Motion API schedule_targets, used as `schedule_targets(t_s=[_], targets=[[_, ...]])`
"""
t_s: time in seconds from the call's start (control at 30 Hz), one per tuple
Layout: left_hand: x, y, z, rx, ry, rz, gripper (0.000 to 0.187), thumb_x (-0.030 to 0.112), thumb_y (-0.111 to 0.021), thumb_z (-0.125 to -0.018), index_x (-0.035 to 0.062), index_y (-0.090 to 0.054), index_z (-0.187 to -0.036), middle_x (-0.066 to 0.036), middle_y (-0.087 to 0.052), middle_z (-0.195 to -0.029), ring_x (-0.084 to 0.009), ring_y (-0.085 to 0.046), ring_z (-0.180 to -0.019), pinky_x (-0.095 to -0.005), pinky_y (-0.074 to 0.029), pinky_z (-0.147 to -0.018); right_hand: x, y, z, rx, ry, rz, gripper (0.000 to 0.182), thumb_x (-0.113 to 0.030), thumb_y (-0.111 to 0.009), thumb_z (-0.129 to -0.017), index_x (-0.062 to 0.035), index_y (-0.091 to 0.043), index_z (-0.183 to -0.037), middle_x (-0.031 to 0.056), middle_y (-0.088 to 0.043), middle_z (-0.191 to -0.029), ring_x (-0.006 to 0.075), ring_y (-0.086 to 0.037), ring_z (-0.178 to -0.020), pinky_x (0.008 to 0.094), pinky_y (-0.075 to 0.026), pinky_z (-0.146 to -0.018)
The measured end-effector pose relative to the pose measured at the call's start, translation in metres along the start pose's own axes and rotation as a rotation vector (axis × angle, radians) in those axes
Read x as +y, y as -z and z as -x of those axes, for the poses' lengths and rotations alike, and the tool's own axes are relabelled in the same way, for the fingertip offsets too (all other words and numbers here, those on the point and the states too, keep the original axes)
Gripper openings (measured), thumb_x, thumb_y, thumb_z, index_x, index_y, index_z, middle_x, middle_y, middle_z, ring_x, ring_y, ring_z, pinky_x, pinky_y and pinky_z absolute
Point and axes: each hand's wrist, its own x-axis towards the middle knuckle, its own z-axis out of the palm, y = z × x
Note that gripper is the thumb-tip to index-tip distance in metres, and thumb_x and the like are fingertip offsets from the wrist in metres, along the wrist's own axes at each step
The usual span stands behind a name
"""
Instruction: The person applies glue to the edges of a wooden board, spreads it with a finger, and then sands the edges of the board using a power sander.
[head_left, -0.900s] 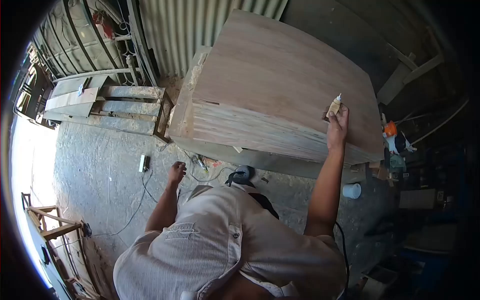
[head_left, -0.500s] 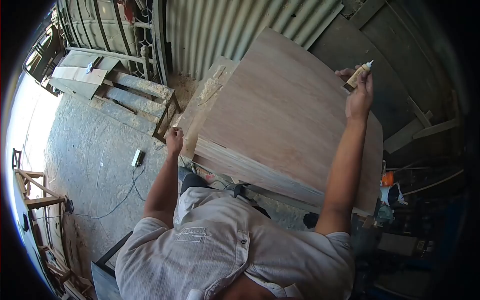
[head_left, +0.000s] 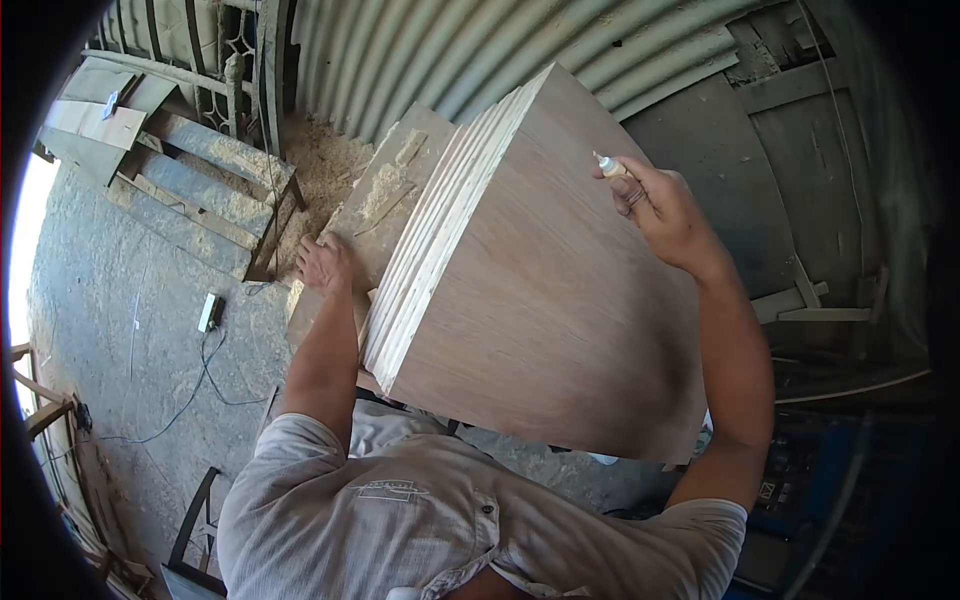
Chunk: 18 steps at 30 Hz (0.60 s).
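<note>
My right hand (head_left: 665,215) is wrapped round a small glue bottle (head_left: 612,168), its pale nozzle pointing up and to the left. It is over the far right part of a stack of plywood sheets (head_left: 540,290), whose top face is plain brown and whose pale layered edges show on the left. Left of the stack, my left hand (head_left: 325,265) has its fingers spread at the edge of a lower board (head_left: 385,165) strewn with sawdust. Nothing shows in that hand. Most of the bottle's body is hidden by my right fingers.
A low slatted bench (head_left: 200,190) dusted with sawdust stands to the left. On the concrete floor (head_left: 110,300) lies a white power strip (head_left: 210,312) with a cable. Corrugated metal sheeting (head_left: 430,50) closes off the back, and dark panels (head_left: 700,130) lean at the right.
The view has turned, showing the stack's left edges. My right hand has brought the glue bottle leftward over the top sheet. My left hand has spread its fingers and come to the lower board's edge.
</note>
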Motion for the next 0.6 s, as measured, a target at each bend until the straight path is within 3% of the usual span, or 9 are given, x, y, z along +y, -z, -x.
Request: schedule_targets(t_s=[0.07,0.1,0.17,0.37,0.5,0.57,0.6], targets=[[0.0,-0.003,-0.006,-0.037,0.034,-0.023,0.052,0.048,-0.047,-0.087,0.0094,-0.053,-0.121,-0.012,-0.057,-0.123,-0.0311,-0.051,-0.116,-0.0451,-0.034,-0.099,0.005,-0.013,-0.017,-0.04,0.133,0.328,0.02,-0.017,-0.05,-0.098,0.0009,-0.059,-0.099,0.0172,-0.065,-0.077,0.0277,-0.062,-0.066,0.0362,-0.046,-0.061],[0.003,-0.002,-0.007,-0.034,0.059,-0.044,0.052,0.049,-0.047,-0.087,0.0094,-0.054,-0.12,-0.012,-0.057,-0.122,-0.0308,-0.051,-0.116,-0.0446,-0.034,-0.098,0.007,-0.02,-0.024,-0.06,0.127,0.324,0.02,-0.017,-0.05,-0.098,0.0009,-0.059,-0.099,0.0172,-0.065,-0.077,0.0277,-0.062,-0.066,0.0362,-0.046,-0.061],[0.007,0.001,-0.008,-0.019,0.07,-0.059,0.054,0.051,-0.047,-0.087,0.0094,-0.054,-0.12,-0.011,-0.057,-0.122,-0.0304,-0.05,-0.116,-0.0435,-0.034,-0.098,0.011,-0.035,-0.037,-0.08,0.079,0.472,0.013,-0.013,-0.054,-0.094,-0.0007,-0.058,-0.093,0.0237,-0.064,-0.077,0.0356,-0.065,-0.073,0.0407,-0.048,-0.061],[0.012,0.005,-0.007,-0.08,0.121,-0.071,0.056,0.053,-0.045,-0.087,0.0091,-0.054,-0.122,-0.012,-0.057,-0.122,-0.0305,-0.05,-0.116,-0.0439,-0.034,-0.097,0.03,-0.064,-0.059,-0.193,0.12,0.687,0.013,-0.015,-0.053,-0.095,-0.0044,-0.058,-0.091,0.0179,-0.064,-0.066,0.0356,-0.065,-0.06,0.0438,-0.05,-0.054],[0.014,0.005,-0.007,-0.078,0.125,-0.083,0.057,0.053,-0.044,-0.087,0.0091,-0.054,-0.122,-0.012,-0.057,-0.125,-0.031,-0.052,-0.115,-0.0438,-0.034,-0.098,0.029,-0.074,-0.064,-0.245,0.066,0.659,0.014,-0.017,-0.052,-0.095,-0.0047,-0.057,-0.091,0.018,-0.062,-0.062,0.0357,-0.064,-0.058,0.0441,-0.049,-0.052],[0.014,0.005,-0.007,-0.077,0.124,-0.083,0.056,0.052,-0.045,-0.087,0.0093,-0.054,-0.121,-0.012,-0.057,-0.124,-0.031,-0.052,-0.115,-0.0439,-0.034,-0.097,0.03,-0.078,-0.064,-0.304,-0.017,0.602,0.007,-0.004,-0.054,-0.088,-0.0023,-0.055,-0.096,0.0227,-0.062,-0.07,0.0421,-0.063,-0.068,0.0473,-0.047,-0.058],[0.014,0.005,-0.007,-0.068,0.115,-0.078,0.056,0.052,-0.045,-0.086,0.0095,-0.055,-0.121,-0.012,-0.057,-0.123,-0.031,-0.052,-0.114,-0.044,-0.034,-0.097,0.031,-0.078,-0.064,-0.313,-0.016,0.603,0.007,-0.004,-0.054,-0.088,-0.0023,-0.055,-0.096,0.0227,-0.062,-0.07,0.0421,-0.063,-0.068,0.0473,-0.047,-0.058]])
